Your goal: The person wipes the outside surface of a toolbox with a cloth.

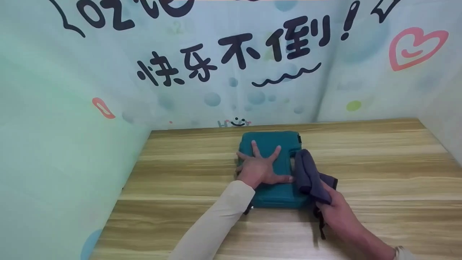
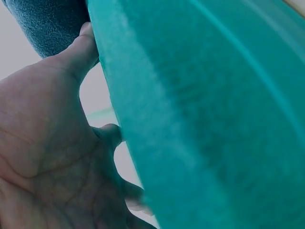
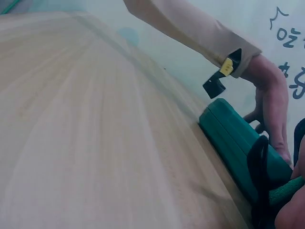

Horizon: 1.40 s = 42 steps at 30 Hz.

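Observation:
A teal plastic case [image 1: 276, 195] with a handle cut-out on its right side lies flat on the wooden table. Across its top my left hand [image 1: 258, 169] rests with fingers spread and the thumb pointing right. My right hand [image 1: 337, 211] grips a folded dark blue cloth [image 1: 308, 177] against the case's right side, by the handle. In the left wrist view, the left thumb is close beside the cloth [image 2: 52, 24] at the case's edge. The right wrist view shows the case [image 3: 233, 138] side-on; most of the right hand is cut off there.
The wood-grain table [image 1: 187, 162] reaches a printed backdrop [image 1: 202, 104] with dark lettering behind the case. A pale green wall panel [image 1: 72, 144] borders the left side. A dark strap [image 1: 322, 227] hangs beneath the right hand.

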Motion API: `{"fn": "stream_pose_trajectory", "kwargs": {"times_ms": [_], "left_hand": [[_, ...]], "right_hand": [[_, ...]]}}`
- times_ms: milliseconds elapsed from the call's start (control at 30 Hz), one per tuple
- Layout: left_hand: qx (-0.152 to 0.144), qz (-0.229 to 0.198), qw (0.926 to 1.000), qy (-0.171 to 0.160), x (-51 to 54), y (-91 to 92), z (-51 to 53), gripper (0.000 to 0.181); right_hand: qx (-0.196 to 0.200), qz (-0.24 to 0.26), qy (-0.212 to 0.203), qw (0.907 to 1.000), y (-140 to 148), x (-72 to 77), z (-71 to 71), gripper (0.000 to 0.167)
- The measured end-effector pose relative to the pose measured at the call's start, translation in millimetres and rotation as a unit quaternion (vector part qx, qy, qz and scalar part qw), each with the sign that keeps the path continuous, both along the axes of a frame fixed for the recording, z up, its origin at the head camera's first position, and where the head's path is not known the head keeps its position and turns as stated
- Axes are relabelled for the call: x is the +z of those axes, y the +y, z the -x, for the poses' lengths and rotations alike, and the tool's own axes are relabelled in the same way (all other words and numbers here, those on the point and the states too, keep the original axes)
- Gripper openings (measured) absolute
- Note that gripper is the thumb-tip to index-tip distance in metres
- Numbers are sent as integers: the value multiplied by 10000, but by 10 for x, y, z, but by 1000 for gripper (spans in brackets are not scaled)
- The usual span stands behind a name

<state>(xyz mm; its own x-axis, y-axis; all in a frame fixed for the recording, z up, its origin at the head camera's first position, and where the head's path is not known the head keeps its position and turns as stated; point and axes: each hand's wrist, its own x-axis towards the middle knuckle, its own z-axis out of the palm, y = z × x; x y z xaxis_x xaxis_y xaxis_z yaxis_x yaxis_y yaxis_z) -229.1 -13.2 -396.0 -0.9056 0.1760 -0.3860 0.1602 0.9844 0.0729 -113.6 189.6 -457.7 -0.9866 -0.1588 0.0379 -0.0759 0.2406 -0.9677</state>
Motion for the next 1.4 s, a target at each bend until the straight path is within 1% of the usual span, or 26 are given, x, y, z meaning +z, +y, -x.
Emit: {"fn": "stream_pose_trajectory", "kwargs": {"times_ms": [67,133,200,300,367,467,567,667,767,867,933,1000,1067,1133,1167,1233,1300,1400], "left_hand": [[8,-19,10000,0,5,-4,-4,110],[-13,-33,10000,26,7,-8,-9,110],[-59,-57,10000,51,3,-9,-12,110],[-110,-87,9999,56,-6,-9,-15,110],[-121,-100,9999,57,-15,-9,-15,110],[-157,-90,9998,106,-22,-2,-22,110],[-230,-55,9996,171,-23,7,-24,108],[-357,-70,9992,184,-14,-8,-26,105],[-554,-220,9980,200,-11,-83,-24,99],[-712,-651,9952,170,-19,-211,-20,90],[-786,-997,9918,148,-27,-304,-19,86],[-799,-1392,9869,141,-39,-392,-20,85],[-761,-1775,9809,232,-54,-477,-21,86],[-642,-2199,9727,367,-81,-558,-18,87],[-508,-2436,9676,434,-98,-599,-18,88],[-188,-2916,9549,525,-136,-682,-12,89],[240,-3427,9378,501,-171,-761,-3,88],[900,-4021,9107,301,-194,-863,18,86]], "right_hand": [[-44,135,-141,9998,20,14,41,64],[-162,98,-192,9996,36,24,86,57],[-289,110,-208,9993,43,27,137,55],[-378,209,-232,9988,55,18,231,53],[-363,414,-356,9978,65,14,302,56],[-385,441,-532,9969,94,27,412,53],[-426,339,-498,9973,118,37,527,47],[-572,166,-321,9977,127,34,625,43],[-670,82,-262,9974,119,22,696,45],[-717,181,-221,9970,97,7,751,46],[-762,250,-185,9966,85,-1,777,45],[-828,304,-149,9960,77,-3,795,43],[-898,240,-82,9956,72,-8,809,41],[-939,173,-24,9954,67,-15,820,39],[-960,130,11,9953,63,-17,824,39],[-973,30,82,9952,56,-22,828,38],[-980,-27,143,9951,48,-23,829,37],[-995,-106,218,9947,39,-27,826,35]]}}
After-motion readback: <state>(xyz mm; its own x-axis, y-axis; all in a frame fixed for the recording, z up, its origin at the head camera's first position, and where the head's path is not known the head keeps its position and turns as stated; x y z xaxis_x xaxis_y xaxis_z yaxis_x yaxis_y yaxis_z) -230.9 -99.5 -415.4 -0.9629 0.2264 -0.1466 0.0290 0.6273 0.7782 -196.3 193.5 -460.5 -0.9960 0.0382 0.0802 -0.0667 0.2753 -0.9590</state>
